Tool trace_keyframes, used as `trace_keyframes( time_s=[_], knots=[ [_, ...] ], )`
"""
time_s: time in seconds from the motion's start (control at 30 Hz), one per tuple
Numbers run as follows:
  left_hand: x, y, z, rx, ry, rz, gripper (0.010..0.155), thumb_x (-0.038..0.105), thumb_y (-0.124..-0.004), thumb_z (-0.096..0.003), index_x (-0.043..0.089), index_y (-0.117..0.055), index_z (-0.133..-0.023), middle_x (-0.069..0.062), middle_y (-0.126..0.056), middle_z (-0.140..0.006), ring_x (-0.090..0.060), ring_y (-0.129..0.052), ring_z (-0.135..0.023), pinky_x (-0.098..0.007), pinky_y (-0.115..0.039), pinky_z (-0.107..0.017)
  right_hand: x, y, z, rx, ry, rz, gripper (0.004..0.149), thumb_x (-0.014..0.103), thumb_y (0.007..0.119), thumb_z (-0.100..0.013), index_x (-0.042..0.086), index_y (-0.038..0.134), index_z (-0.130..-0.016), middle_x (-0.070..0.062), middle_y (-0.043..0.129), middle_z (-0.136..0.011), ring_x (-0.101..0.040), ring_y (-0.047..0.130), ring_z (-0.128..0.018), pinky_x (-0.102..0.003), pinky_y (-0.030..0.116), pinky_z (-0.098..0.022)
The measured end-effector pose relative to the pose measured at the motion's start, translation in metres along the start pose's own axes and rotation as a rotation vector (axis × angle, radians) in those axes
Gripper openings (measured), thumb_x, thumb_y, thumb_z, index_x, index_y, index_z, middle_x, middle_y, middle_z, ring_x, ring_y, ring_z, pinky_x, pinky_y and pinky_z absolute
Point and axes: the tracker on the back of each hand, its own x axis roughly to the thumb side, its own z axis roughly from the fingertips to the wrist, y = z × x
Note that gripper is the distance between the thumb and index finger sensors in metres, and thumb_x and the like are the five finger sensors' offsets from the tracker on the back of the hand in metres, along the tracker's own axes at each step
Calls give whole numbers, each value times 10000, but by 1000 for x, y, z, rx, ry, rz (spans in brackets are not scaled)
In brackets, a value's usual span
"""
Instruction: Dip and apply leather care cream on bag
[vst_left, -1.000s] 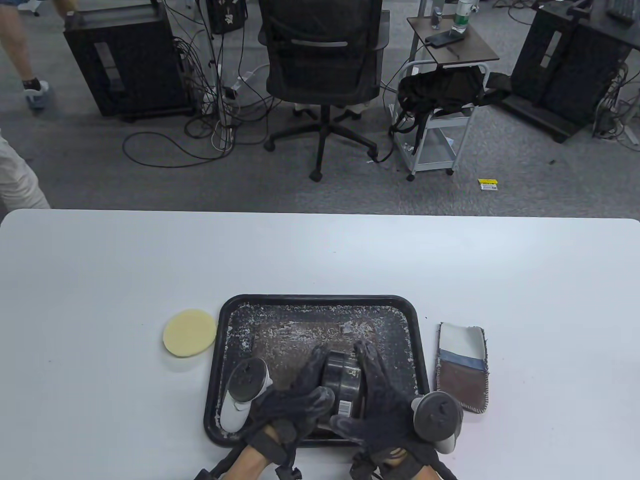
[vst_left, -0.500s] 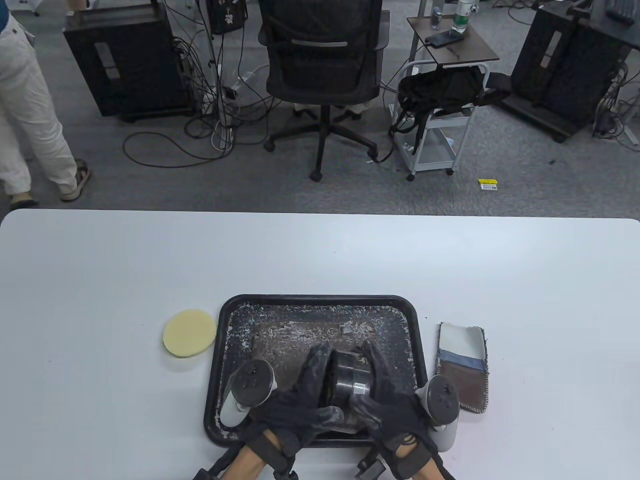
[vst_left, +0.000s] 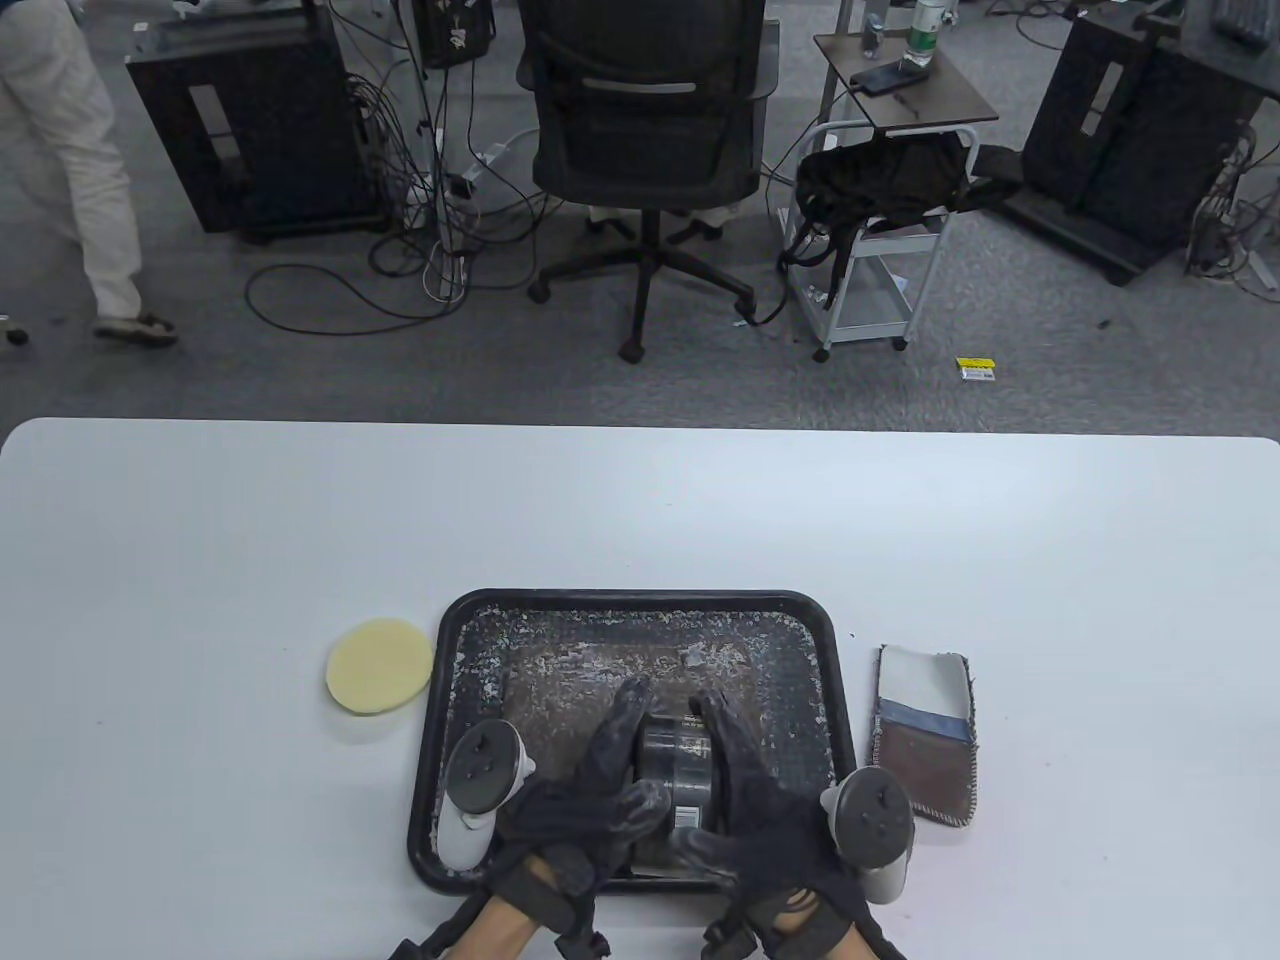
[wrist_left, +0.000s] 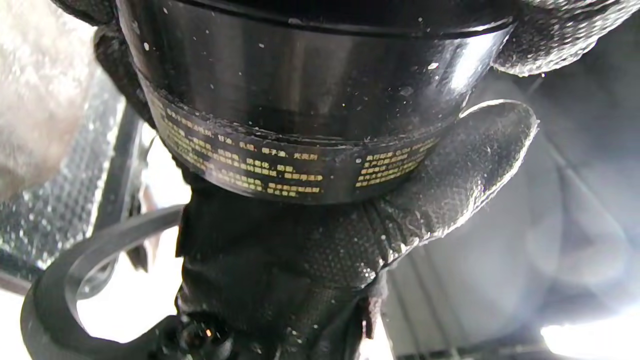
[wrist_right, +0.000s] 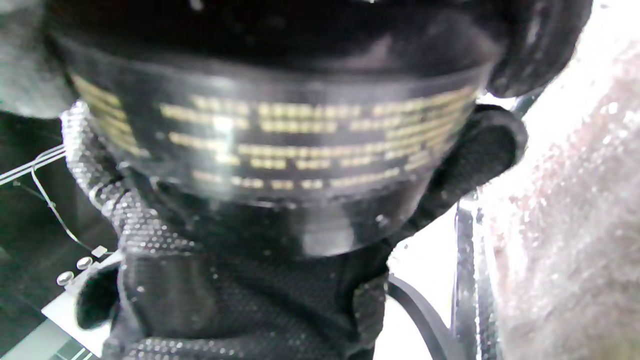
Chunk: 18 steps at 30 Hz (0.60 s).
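Note:
A black round cream jar with gold print is held between both hands over the near part of the black tray. My left hand grips it from the left, my right hand from the right. The left wrist view shows the jar close up, a gloved thumb curled under it. In the right wrist view the jar fills the frame, with gloved fingers wrapped round it. A yellow round sponge lies left of the tray. A small brown, blue and white leather pouch lies right of it.
The tray floor is crusted with white and brown residue. The white table stretches wide behind the tray. Beyond the far edge stand an office chair, a cart and a walking person.
Both hands turned the jar between them: they shifted right half a second ago, then came back left. The jar's barcode label faces up again. The person behind walked across.

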Motion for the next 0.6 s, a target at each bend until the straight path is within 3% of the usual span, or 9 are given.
trace_keyframes(
  time_s=[0.23,0.33,0.4,0.6],
  knots=[
    [1,3,1,9,-17,-60,1038,835,-739,-492,348,-93,-1143,-57,-102,-1230,-490,-243,-1121,-741,-608,-672,-5,2,-2,34,26,-56,1049,679,816,-368,276,179,-1098,-201,188,-1126,-645,386,-962,-753,727,-518],
    [10,6,3,41,-56,-166,1027,826,-766,-486,349,-150,-1154,-46,-157,-1243,-480,-281,-1129,-742,-613,-669,-6,0,-3,43,31,-91,1011,683,773,-403,258,179,-1102,-177,187,-1134,-600,365,-1001,-762,664,-558],
    [21,11,6,60,-83,-296,1016,819,-781,-485,352,-180,-1158,-28,-181,-1249,-471,-292,-1136,-741,-607,-673,-5,-3,-3,30,33,-93,985,667,759,-421,232,197,-1103,-193,201,-1129,-571,384,-1008,-732,644,-589],
    [59,54,35,300,-21,-866,1021,810,-797,-475,350,-194,-1159,-14,-201,-1257,-459,-317,-1144,-743,-600,-685,-4,-15,-2,-13,15,-3,971,650,768,-412,216,238,-1100,-195,227,-1122,-556,391,-1004,-755,575,-600]
  ],
)
